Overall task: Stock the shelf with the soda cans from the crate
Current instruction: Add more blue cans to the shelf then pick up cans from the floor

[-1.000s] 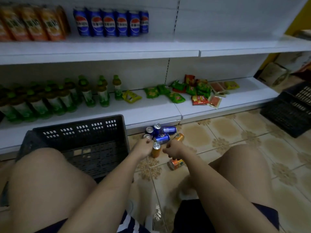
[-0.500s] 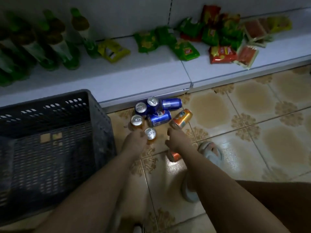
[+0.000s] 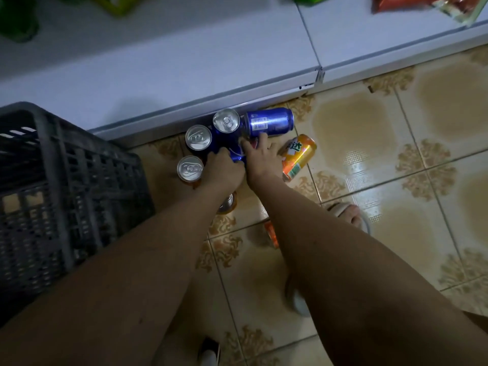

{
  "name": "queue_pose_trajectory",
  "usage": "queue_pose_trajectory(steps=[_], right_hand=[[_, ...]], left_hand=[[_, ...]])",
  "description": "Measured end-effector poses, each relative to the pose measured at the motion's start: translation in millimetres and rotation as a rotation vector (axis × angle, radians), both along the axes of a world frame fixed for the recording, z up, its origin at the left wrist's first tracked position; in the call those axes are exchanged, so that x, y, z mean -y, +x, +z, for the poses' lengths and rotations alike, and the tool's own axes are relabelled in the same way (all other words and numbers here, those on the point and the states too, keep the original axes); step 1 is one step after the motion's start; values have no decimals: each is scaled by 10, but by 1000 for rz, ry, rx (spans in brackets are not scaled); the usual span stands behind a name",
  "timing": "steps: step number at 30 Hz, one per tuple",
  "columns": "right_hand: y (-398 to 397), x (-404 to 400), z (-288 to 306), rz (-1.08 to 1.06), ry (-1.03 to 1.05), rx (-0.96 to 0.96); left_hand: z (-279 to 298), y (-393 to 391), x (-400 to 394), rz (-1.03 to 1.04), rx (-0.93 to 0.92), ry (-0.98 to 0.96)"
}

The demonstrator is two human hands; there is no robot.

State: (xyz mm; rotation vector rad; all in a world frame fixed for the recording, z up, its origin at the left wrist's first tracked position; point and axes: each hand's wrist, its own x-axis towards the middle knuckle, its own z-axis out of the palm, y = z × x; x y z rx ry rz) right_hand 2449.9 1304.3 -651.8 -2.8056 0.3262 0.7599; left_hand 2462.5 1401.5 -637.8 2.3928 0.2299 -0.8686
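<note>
Soda cans (image 3: 266,122) cluster beside the crate (image 3: 66,180); our left hand (image 3: 223,169) and right hand (image 3: 260,157) both grasp a blue can (image 3: 236,154), risking toppling upright neighbours.

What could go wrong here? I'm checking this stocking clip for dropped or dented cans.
1. Both hands, left and right, close on one lying blue can in a tight cluster; lifting it may topple the upright cans beside it.
2. The lying orange can and the other blue can could roll if nudged.
3. An orange can lies half hidden under the right forearm, near the sandalled foot, and might be kicked.
</note>
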Motion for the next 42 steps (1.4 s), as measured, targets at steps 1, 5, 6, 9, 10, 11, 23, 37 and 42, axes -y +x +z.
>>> queue_pose_trajectory(steps=[1,5,6,9,10,11,23,37,42], right_hand=[[9,-11,-8,-44,27,0],[-4,-48,-23,-202,139,-28],[-24,-60,-59,-258,116,11],[-143,-127,-107,-405,10,169],[-192,-154,-120,-510,59,155],[-239,-192,-118,-668,164,130],[-107,-132,-196,-1260,694,-4],[-421,97,1352,-930,1120,280],[-230,40,2514,-723,1173,435]], left_hand=[[-28,11,4,20,-7,-4],[-59,11,-24,86,-54,-17],[-55,7,-35,78,-72,-15],[-69,26,-57,-9,-118,-8],[-71,46,-58,-18,-114,6],[-44,65,-56,-21,-109,18],[-76,-3,-113,-103,-154,30],[1448,71,-280,-331,343,68],[2549,344,-503,-441,808,190]])
